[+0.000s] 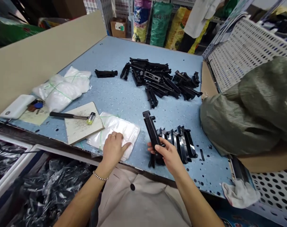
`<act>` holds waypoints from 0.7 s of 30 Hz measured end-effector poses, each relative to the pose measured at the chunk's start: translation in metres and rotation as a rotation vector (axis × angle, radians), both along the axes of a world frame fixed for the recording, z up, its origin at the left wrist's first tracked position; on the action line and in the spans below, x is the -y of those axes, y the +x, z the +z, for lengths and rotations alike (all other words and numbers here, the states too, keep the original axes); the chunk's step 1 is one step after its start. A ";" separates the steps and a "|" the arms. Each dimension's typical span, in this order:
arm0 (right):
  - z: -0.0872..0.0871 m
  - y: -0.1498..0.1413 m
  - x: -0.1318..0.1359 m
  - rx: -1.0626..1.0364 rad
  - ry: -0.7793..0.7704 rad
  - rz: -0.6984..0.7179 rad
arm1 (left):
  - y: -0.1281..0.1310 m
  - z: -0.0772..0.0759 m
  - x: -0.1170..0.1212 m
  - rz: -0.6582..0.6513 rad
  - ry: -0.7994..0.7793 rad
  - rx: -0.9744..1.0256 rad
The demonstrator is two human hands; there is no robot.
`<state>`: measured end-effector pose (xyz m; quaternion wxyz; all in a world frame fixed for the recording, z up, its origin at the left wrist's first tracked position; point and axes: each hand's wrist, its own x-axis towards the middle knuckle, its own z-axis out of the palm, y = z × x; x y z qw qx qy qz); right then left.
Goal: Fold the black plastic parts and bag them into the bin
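Observation:
My right hand (166, 153) is closed around the lower end of a long black plastic part (151, 127), which tilts up and away to the left. Beside and beneath it, a row of similar black parts (181, 143) lies side by side near the table's front edge. My left hand (114, 145) rests on a stack of clear plastic bags (128, 130), its thumb apart from the fingers and nothing visible in its grasp. Farther back sits a loose heap of black parts (155, 77), and a single black part (106, 73) lies to the left of it.
On the blue table (110, 94), a hammer (70, 115) lies across a board (83, 123). Tied bag bundles (63, 86) and a white device (17, 106) are at left. A green sack (249, 104) bulges at right beside a white crate (252, 47). Below left, a bin (51, 186) holds bagged parts.

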<state>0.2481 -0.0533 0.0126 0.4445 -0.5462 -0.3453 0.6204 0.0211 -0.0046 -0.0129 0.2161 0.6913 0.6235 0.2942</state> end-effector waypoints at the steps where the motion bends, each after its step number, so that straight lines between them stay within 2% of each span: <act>1: 0.001 -0.003 -0.002 -0.062 -0.005 -0.015 | -0.008 -0.003 -0.002 -0.052 -0.004 -0.084; 2: 0.002 -0.008 -0.003 -0.106 -0.011 -0.018 | -0.014 -0.004 -0.005 -0.100 -0.028 -0.108; 4: 0.004 -0.018 -0.005 -0.178 -0.037 -0.005 | -0.023 -0.005 -0.013 -0.137 -0.110 -0.025; 11: 0.010 -0.036 -0.015 -0.397 -0.123 0.055 | -0.039 0.001 -0.027 0.082 -0.459 0.619; 17: 0.010 -0.046 -0.026 -0.494 -0.147 0.072 | -0.040 0.002 -0.024 0.178 -0.450 0.867; 21: 0.004 -0.050 -0.029 -0.538 -0.180 0.068 | -0.040 0.002 -0.023 0.200 -0.414 0.850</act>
